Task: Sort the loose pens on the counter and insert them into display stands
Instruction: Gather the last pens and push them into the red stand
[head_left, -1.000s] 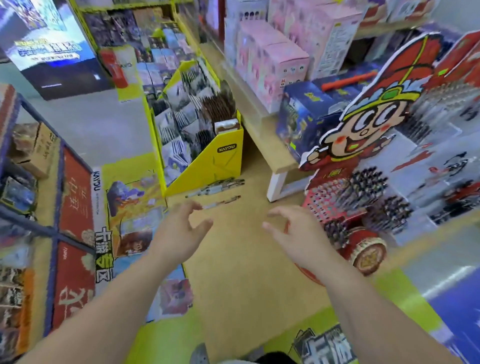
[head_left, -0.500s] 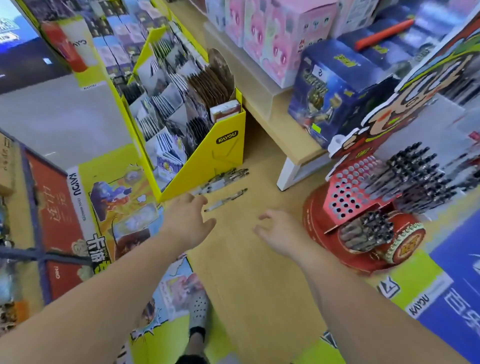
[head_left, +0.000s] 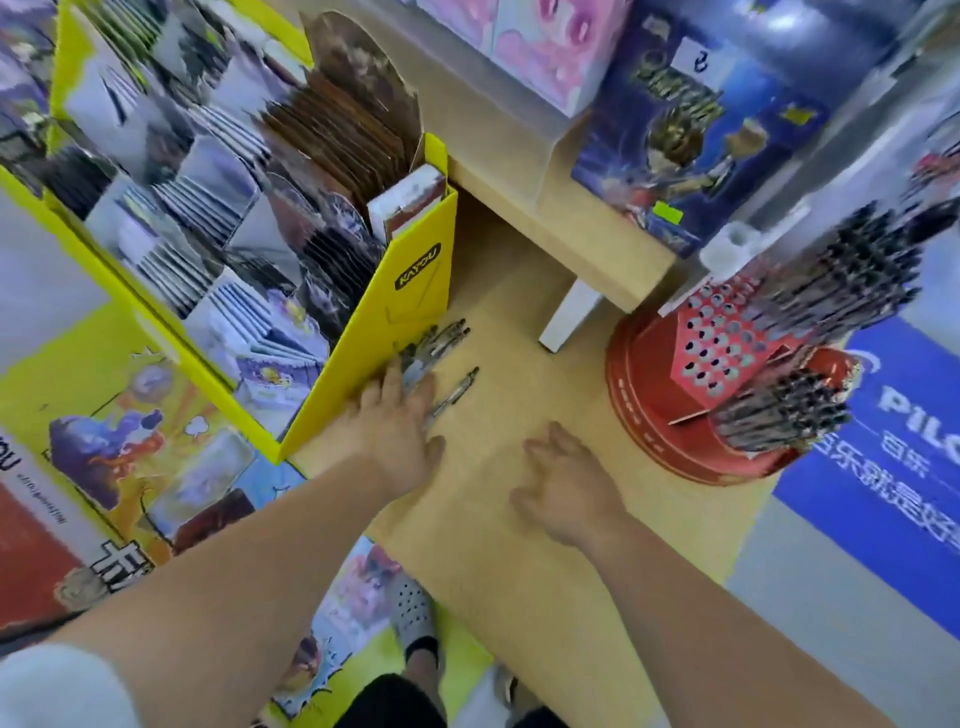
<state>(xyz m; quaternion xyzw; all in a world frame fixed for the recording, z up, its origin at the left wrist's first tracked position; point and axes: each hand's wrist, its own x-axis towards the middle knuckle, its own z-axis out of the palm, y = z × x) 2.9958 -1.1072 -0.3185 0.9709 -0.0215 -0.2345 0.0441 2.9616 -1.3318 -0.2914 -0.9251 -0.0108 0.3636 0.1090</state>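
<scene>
Several loose pens lie in a small pile on the wooden counter, against the foot of a yellow card display. A single pen lies just right of the pile. My left hand reaches over the near ends of these pens with its fingers spread flat, touching them. My right hand hovers over bare counter to the right, fingers loosely bent, holding nothing. A red round pen display stand with a perforated panel, partly filled with black pens, stands at the right.
The yellow card display full of card packs borders the pens on the left. A raised wooden shelf with a white leg carries blue and pink boxes behind. My feet show below the counter's near edge.
The view has tilted down and closer. My left hand has moved forward onto the near ends of the loose pens. My right hand stays low over the counter.
</scene>
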